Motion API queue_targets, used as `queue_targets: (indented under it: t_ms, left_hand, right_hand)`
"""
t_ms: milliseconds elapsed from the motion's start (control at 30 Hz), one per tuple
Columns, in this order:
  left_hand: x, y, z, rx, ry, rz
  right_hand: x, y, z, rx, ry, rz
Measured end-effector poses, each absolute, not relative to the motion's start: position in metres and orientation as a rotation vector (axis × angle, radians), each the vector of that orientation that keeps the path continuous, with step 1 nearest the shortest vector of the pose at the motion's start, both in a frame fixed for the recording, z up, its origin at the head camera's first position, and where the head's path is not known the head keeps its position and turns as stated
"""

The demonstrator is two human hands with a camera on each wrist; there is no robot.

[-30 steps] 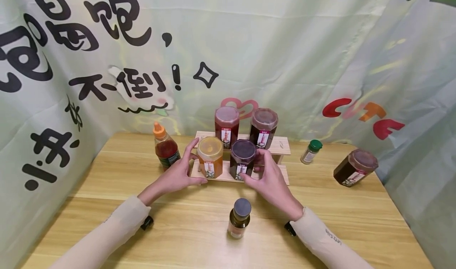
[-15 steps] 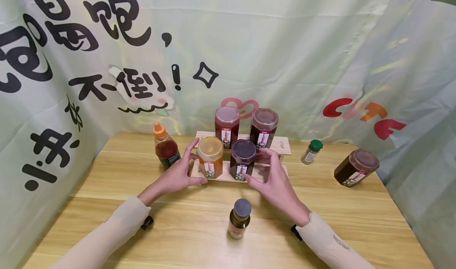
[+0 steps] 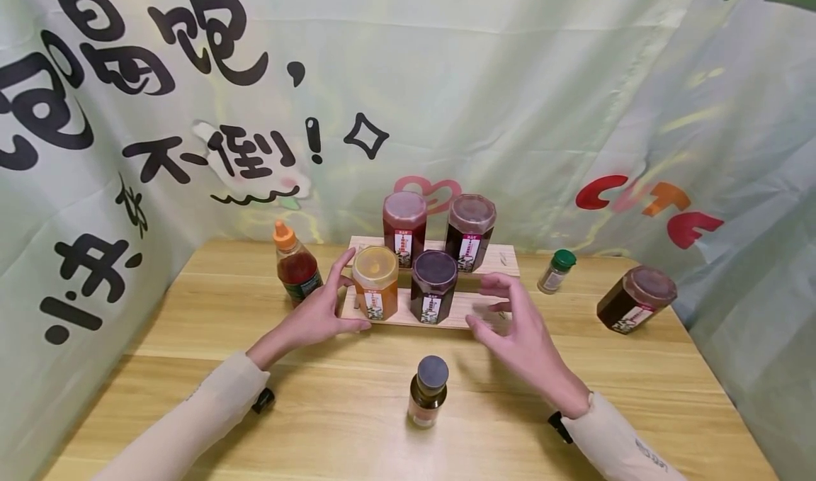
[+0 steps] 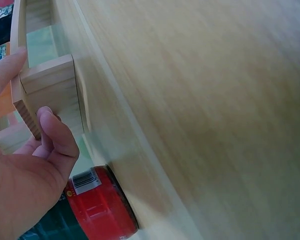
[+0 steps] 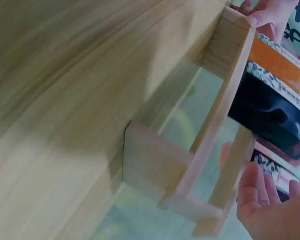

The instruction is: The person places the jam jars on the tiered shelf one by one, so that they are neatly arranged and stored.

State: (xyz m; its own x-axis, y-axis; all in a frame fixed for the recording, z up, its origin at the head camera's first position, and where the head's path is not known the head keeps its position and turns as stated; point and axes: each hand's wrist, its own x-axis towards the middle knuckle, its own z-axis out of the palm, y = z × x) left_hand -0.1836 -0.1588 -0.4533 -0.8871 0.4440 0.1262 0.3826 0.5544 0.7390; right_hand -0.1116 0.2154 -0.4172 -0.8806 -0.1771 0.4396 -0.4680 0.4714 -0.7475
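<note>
A two-tier wooden rack (image 3: 468,317) holds several faceted jars. On its lower step stand an amber jar (image 3: 375,286) and a dark purple jar (image 3: 434,288), side by side. Behind them a red jar (image 3: 404,222) and another dark jar (image 3: 469,234) occupy the upper step. My left hand (image 3: 314,314) grips the rack's left end, its thumb on the front edge beside the amber jar. To the right of the purple jar, my right hand (image 3: 525,336) hovers over the lower step's right end, fingers loosely bent and holding nothing.
A sauce bottle with an orange cap (image 3: 295,265) stands left of the rack. In front is a small dark-capped bottle (image 3: 428,392). On the right are a green-capped shaker (image 3: 557,272) and a dark jar (image 3: 636,300). Printed curtains (image 3: 510,98) surround the wooden table (image 3: 319,410).
My right hand has let go of the purple jar and moved away to the right. The left hand stays at the rack's end, and the jars have not moved.
</note>
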Motion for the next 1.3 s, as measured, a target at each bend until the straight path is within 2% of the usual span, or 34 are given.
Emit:
queue_targets:
  t_ms: [567, 1300]
  left_hand:
    - [-0.185, -0.161, -0.453, 0.701, 2.683, 1.276]
    - [-0.184, -0.159, -0.456, 0.713, 2.701, 1.260]
  right_hand:
    - [-0.107, 0.277, -0.387, 0.484, -2.330, 1.176]
    - [-0.097, 0.390, -0.386, -0.056, -2.302, 0.992]
